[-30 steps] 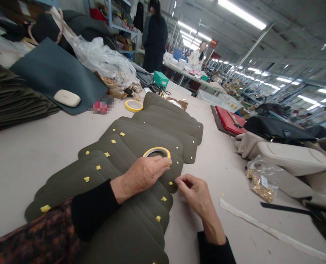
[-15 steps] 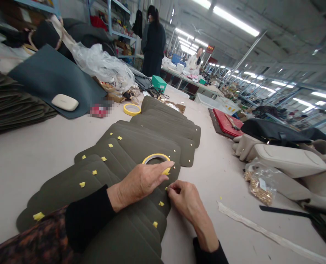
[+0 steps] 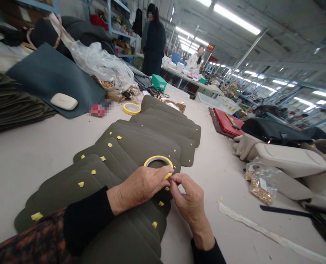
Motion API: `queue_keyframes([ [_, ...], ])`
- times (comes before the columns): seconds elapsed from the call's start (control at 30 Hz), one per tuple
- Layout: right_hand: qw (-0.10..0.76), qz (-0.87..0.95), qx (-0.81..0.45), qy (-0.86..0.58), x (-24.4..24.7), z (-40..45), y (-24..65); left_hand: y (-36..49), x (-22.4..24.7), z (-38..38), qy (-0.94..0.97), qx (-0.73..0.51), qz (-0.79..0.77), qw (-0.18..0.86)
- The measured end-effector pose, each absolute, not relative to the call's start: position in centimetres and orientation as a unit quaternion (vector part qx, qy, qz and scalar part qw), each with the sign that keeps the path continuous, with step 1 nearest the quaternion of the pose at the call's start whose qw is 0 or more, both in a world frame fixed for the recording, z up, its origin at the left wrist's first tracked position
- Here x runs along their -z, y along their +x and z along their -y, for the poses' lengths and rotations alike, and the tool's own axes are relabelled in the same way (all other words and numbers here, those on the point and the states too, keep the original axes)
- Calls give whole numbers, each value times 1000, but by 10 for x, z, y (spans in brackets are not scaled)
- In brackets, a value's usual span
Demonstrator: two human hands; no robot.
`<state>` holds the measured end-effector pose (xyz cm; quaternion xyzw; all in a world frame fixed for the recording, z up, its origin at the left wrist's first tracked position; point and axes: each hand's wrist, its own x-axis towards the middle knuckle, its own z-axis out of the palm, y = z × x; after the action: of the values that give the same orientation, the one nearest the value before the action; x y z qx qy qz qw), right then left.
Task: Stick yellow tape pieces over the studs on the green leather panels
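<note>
My left hand [image 3: 145, 185] is closed around the near side of a roll of yellow tape [image 3: 158, 158], held over a fanned row of dark olive panels [image 3: 118, 176]. At the roll's right edge, my right hand [image 3: 189, 196] pinches with thumb and forefinger, close to the left fingertips; the tape end between them is mostly hidden. Small torn yellow tape pieces [image 3: 94, 172] stick to several panels, one of them [image 3: 167, 189] just below my fingertips. Small metal studs [image 3: 174, 150] show near the right ends of some panels.
A second yellow tape roll [image 3: 131, 108] lies beyond the panels. At left are a stack of dark panels [image 3: 11, 99], a dark sheet [image 3: 52, 73] and a white case [image 3: 64, 101]. Beige bags [image 3: 289, 157], a bag of gold hardware [image 3: 262, 187] and a pale strip [image 3: 262, 229] lie right.
My right hand has moved up from the tape piece on the panel edge to the roll's edge, meeting my left fingertips. The roll has shifted slightly in my left hand.
</note>
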<state>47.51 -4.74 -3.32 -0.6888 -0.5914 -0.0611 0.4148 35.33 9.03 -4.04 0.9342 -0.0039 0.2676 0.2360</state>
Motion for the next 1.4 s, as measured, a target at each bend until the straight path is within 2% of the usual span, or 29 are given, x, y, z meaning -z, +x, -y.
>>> queue_keyframes([
  [0.17,401,578,109,-703,38,46,473,353,36,-89,943,-215,19,255],
  [0.33,404,556,128,-715,40,46,471,353,34,-89,958,-206,-39,196],
  [0.4,422,523,94,-734,38,45,469,353,34,-90,962,-213,-44,164],
  [0.6,529,357,-123,-760,32,32,458,353,32,-90,956,-270,-56,103],
  [0.77,571,269,-163,-758,42,27,477,350,32,-81,942,-316,-42,106],
  [0.9,611,206,-216,-733,55,33,505,352,39,-81,963,-251,-50,88],
  [1.07,582,238,-237,-741,60,31,512,357,47,-88,983,-143,-98,56],
  [1.4,465,302,-142,-820,63,20,507,359,42,-85,986,-112,-97,69],
])
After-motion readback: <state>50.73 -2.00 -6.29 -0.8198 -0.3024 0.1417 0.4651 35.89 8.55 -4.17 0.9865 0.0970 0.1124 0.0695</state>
